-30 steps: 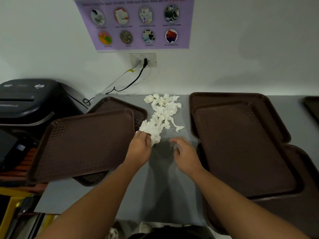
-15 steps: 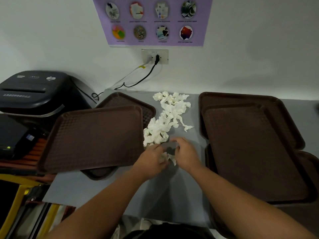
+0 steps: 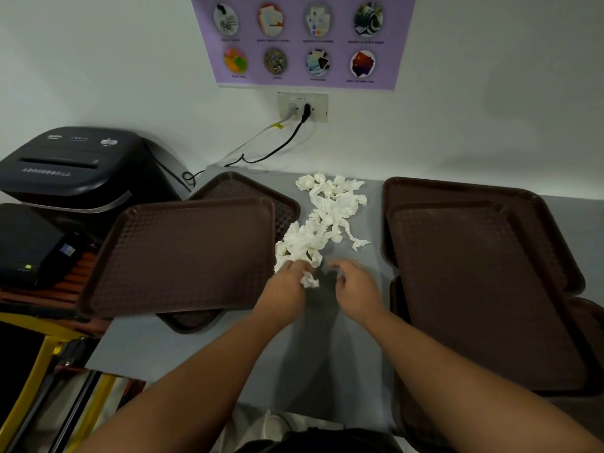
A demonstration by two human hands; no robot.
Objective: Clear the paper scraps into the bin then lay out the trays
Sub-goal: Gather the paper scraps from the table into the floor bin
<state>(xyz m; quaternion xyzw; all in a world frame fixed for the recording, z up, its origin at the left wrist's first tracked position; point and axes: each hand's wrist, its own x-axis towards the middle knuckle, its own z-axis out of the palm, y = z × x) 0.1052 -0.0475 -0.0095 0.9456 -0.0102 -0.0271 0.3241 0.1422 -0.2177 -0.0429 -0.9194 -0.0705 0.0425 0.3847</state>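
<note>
Centrally, the paper scraps lie heaped on the grey surface, flanked by the left tray stack and the right tray stack. At the heap's near end the left hand pinches one scrap in curled fingers. Beside it the right hand hovers, fingers loosely bent, empty.

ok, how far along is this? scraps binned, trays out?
Done: nothing yet. The paper scraps pile lies on the table. In hand: the left hand pinches one scrap at the pile's near end; the right hand hovers beside it, holding nothing. Left: bin the whole pile, no bin in view, then spread the left tray stack and right tray stack.
</note>
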